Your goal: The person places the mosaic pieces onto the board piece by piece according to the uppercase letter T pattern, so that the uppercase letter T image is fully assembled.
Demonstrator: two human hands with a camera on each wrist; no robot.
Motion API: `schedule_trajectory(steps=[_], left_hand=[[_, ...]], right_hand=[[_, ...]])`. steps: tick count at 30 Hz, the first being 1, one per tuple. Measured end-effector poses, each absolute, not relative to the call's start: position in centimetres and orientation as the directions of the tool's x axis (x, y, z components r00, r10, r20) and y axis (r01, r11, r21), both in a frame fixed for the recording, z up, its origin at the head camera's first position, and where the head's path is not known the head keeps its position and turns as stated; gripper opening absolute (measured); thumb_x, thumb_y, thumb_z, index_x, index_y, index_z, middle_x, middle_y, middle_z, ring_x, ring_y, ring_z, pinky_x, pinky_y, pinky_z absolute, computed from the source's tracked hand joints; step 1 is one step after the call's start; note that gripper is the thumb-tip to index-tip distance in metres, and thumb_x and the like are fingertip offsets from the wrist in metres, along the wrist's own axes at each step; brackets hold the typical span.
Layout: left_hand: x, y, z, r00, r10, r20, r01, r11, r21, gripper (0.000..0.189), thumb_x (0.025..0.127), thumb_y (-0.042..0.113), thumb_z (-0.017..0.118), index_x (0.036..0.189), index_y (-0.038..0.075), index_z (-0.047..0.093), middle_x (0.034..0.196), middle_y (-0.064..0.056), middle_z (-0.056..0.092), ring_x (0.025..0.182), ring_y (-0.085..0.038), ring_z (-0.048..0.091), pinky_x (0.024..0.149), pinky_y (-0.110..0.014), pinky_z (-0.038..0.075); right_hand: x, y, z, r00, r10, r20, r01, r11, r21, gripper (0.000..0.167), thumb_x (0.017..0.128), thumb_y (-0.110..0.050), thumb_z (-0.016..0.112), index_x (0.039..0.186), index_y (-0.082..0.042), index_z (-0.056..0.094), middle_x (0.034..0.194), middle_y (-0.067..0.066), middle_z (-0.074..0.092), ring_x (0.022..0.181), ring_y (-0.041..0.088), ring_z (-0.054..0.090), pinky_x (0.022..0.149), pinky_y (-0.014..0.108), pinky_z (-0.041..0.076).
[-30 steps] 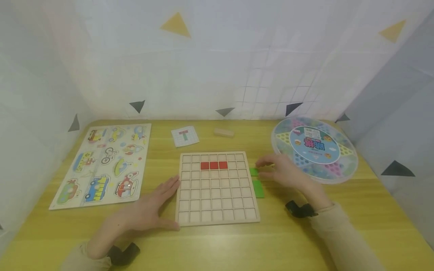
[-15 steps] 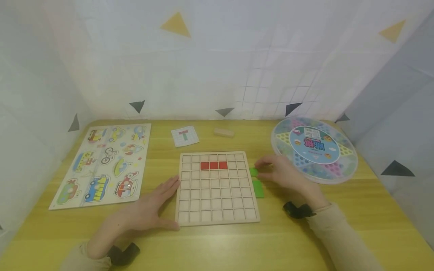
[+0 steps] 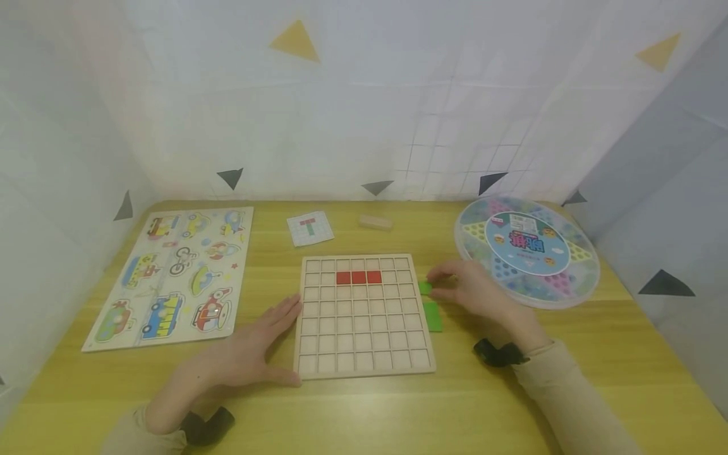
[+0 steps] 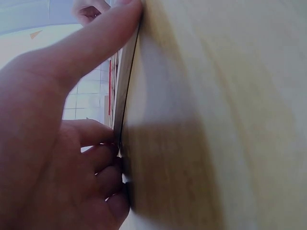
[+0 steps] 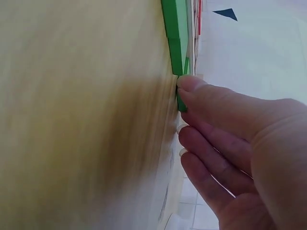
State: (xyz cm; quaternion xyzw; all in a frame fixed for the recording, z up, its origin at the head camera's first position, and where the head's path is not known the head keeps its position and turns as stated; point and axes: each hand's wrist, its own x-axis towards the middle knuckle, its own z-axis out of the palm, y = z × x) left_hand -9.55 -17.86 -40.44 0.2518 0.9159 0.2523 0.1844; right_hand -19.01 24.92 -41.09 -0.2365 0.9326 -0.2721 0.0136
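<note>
A wooden grid board (image 3: 345,327) lies in the middle of the table in the head view, with three red tiles (image 3: 359,277) in a row of its cells. My left hand (image 3: 247,354) rests along the board's left side, fingers stretched out and thumb touching the near corner; the left wrist view shows this thumb (image 4: 96,43) against the board's edge. Right of the board, my right hand (image 3: 474,287) pinches a small green tile (image 3: 424,288) between thumb and index finger. In the right wrist view, the thumb partly hides that tile (image 5: 181,101). Nearer lies another green piece (image 3: 433,316).
At the left lies a wooden vehicle puzzle (image 3: 170,278). Behind the board are a paper card (image 3: 318,235) with a red and green T pattern and a small wooden block (image 3: 375,222). A round board-game case (image 3: 529,243) lies behind the right hand.
My right thumb and index finger have closed in on the small green tile, which has turned slightly. The left hand and the board have stayed in place.
</note>
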Motion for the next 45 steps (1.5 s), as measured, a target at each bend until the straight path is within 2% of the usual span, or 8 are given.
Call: schedule_trajectory(steps=[11, 17, 22, 26, 29, 31, 39, 45], left_hand=[[-9.6, -18.0, -40.5, -0.803, 0.561, -0.200, 0.376, 0.737, 0.561, 0.118, 0.074, 0.073, 0.071, 0.162, 0.016, 0.016, 0.169, -0.004, 0.006, 0.152, -0.042, 0.014, 0.119, -0.061, 0.023], [-9.6, -17.9, -40.4, -0.803, 0.562, -0.198, 0.377, 0.737, 0.561, 0.118, 0.074, 0.073, 0.071, 0.162, 0.017, 0.016, 0.169, -0.004, 0.005, 0.152, -0.043, 0.014, 0.119, -0.061, 0.023], [-9.6, -17.9, -40.4, -0.802, 0.563, -0.202, 0.372, 0.734, 0.569, 0.117, 0.074, 0.072, 0.071, 0.162, 0.017, 0.016, 0.169, -0.004, 0.005, 0.152, -0.043, 0.013, 0.119, -0.061, 0.022], [-9.6, -17.9, -40.3, -0.801, 0.561, -0.210, 0.367, 0.737, 0.568, 0.118, 0.074, 0.073, 0.071, 0.162, 0.017, 0.016, 0.170, -0.003, 0.004, 0.152, -0.041, 0.012, 0.120, -0.061, 0.022], [-9.6, -17.9, -40.3, -0.801, 0.558, -0.214, 0.363, 0.739, 0.568, 0.119, 0.073, 0.073, 0.071, 0.162, 0.017, 0.016, 0.170, -0.003, 0.004, 0.153, -0.040, 0.012, 0.120, -0.060, 0.022], [-9.6, -17.8, -40.3, -0.801, 0.560, -0.214, 0.361, 0.736, 0.573, 0.119, 0.073, 0.073, 0.072, 0.162, 0.017, 0.015, 0.169, -0.003, 0.004, 0.153, -0.040, 0.011, 0.120, -0.061, 0.022], [-9.6, -17.8, -40.6, -0.805, 0.550, -0.221, 0.357, 0.748, 0.559, 0.120, 0.073, 0.072, 0.073, 0.162, 0.018, 0.015, 0.169, -0.001, 0.003, 0.154, -0.036, 0.010, 0.121, -0.058, 0.022], [-9.6, -17.9, -40.6, -0.807, 0.546, -0.223, 0.355, 0.752, 0.556, 0.119, 0.072, 0.072, 0.073, 0.162, 0.019, 0.015, 0.169, 0.000, 0.003, 0.154, -0.036, 0.011, 0.121, -0.058, 0.022]], right_hand=[[-18.9, 24.9, -40.8, -0.876, -0.466, 0.122, -0.459, 0.730, -0.506, 0.024, 0.081, -0.019, 0.084, 0.103, -0.012, 0.075, 0.101, 0.000, 0.076, 0.098, 0.022, 0.070, 0.090, 0.045, 0.056], [-18.8, 25.2, -40.5, -0.891, -0.440, 0.113, -0.427, 0.724, -0.542, 0.025, 0.082, -0.020, 0.083, 0.105, -0.013, 0.075, 0.102, -0.001, 0.076, 0.099, 0.021, 0.070, 0.093, 0.046, 0.054], [-18.8, 25.2, -40.3, -0.882, -0.452, 0.130, -0.447, 0.718, -0.534, 0.025, 0.083, -0.021, 0.083, 0.104, -0.012, 0.075, 0.102, -0.001, 0.076, 0.099, 0.021, 0.070, 0.093, 0.048, 0.053], [-18.7, 25.2, -40.2, -0.887, -0.444, 0.130, -0.439, 0.718, -0.540, 0.024, 0.082, -0.020, 0.083, 0.104, -0.013, 0.075, 0.101, -0.001, 0.076, 0.098, 0.022, 0.070, 0.104, 0.054, 0.043], [-18.6, 25.1, -39.9, -0.888, -0.437, 0.141, -0.437, 0.712, -0.550, 0.023, 0.082, -0.019, 0.083, 0.104, -0.014, 0.075, 0.101, -0.001, 0.076, 0.099, 0.023, 0.070, 0.104, 0.056, 0.042], [-18.5, 25.0, -39.7, -0.886, -0.437, 0.155, -0.445, 0.705, -0.552, 0.023, 0.082, -0.018, 0.083, 0.103, -0.014, 0.075, 0.101, -0.001, 0.076, 0.099, 0.024, 0.070, 0.098, 0.053, 0.048], [-18.4, 23.3, -38.2, -0.881, -0.442, 0.169, -0.455, 0.698, -0.553, 0.022, 0.084, -0.020, 0.081, 0.106, -0.017, 0.076, 0.105, -0.002, 0.075, 0.103, 0.022, 0.068, 0.090, 0.048, 0.055], [-18.5, 21.4, -37.2, -0.863, -0.464, 0.201, -0.494, 0.686, -0.535, 0.023, 0.082, -0.020, 0.083, 0.103, -0.015, 0.076, 0.104, -0.001, 0.076, 0.101, 0.023, 0.069, 0.090, 0.048, 0.056]])
